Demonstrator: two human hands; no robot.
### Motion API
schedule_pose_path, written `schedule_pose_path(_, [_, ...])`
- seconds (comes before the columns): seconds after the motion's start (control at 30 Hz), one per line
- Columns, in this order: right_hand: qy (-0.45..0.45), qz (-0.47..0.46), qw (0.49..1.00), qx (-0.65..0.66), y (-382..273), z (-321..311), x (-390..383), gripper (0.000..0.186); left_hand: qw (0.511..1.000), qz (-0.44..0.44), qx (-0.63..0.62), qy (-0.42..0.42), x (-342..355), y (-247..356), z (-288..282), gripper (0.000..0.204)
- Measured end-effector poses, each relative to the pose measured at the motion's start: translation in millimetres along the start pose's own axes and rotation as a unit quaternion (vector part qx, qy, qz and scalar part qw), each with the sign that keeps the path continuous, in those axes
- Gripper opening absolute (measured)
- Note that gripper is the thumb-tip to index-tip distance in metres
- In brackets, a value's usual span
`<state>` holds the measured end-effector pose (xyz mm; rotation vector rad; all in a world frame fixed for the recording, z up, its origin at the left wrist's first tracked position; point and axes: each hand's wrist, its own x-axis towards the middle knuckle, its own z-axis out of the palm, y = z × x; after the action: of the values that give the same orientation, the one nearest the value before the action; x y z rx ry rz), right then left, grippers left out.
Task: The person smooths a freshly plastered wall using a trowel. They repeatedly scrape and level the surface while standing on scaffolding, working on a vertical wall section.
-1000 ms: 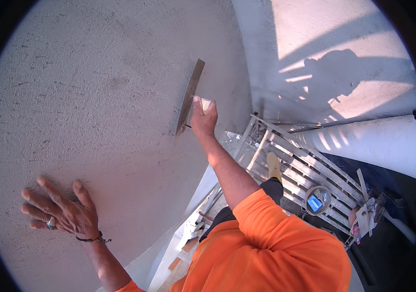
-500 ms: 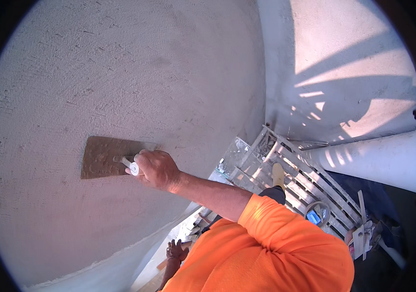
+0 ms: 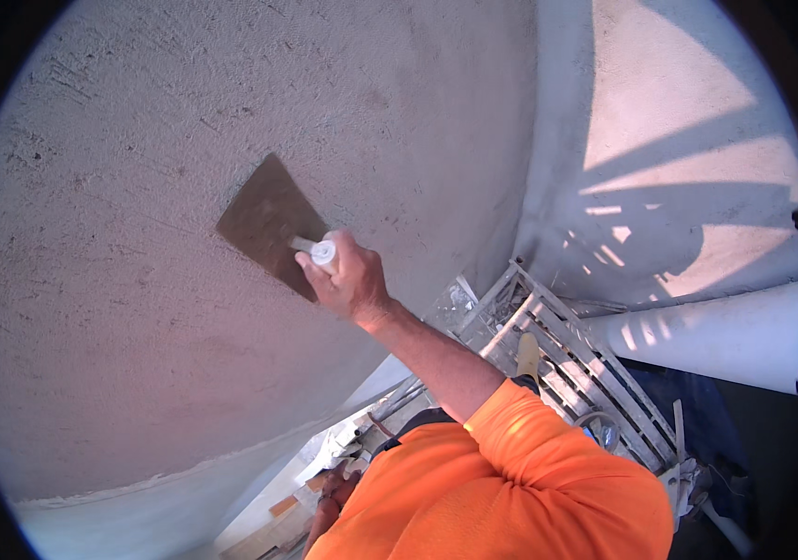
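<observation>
My right hand (image 3: pixel 352 285) is closed round the pale handle of a plastering trowel (image 3: pixel 271 217). The trowel's wide, brownish blade lies against the rough grey plastered wall (image 3: pixel 119 308), its far end tilted up and left. Down by my left side, my left hand (image 3: pixel 335 485) hangs in shade beside the orange shirt (image 3: pixel 473 495). Its fingers look loosely apart, and nothing shows in them. Part of that hand is dim and hard to make out.
Below me is a slatted, plaster-spattered platform (image 3: pixel 595 378) with my pale boot (image 3: pixel 528 355) on it. A bucket (image 3: pixel 601 431) stands there too. A large white pipe-like form (image 3: pixel 716 336) lies at right, under a sunlit wall (image 3: pixel 679 112). Boards (image 3: pixel 273 532) are at lower left.
My right hand has moved the trowel rightward and up along the wall, turning the blade from nearly level to steeply slanted. The view has shifted slightly. My left hand stays low.
</observation>
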<state>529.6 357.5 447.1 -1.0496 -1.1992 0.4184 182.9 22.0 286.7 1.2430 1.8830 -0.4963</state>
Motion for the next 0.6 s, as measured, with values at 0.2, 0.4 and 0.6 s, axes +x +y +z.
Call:
schedule_pose_path(0.2, [0.012,-0.038,0.997,-0.07,-2,-16,26,0.034,0.99,0.043,-0.073,0.11,15,20,-11,0.073])
schedule_pose_path(0.4, [0.045,0.069,0.997,0.014,0,-35,50,0.033,0.999,-0.016,-0.034,0.039,10,15,1,0.076])
schedule_pose_path(0.6, [-0.073,-0.114,0.99,-0.047,-54,4,26,0.036,0.996,0.033,-0.075,0.037,17,59,-28,0.073])
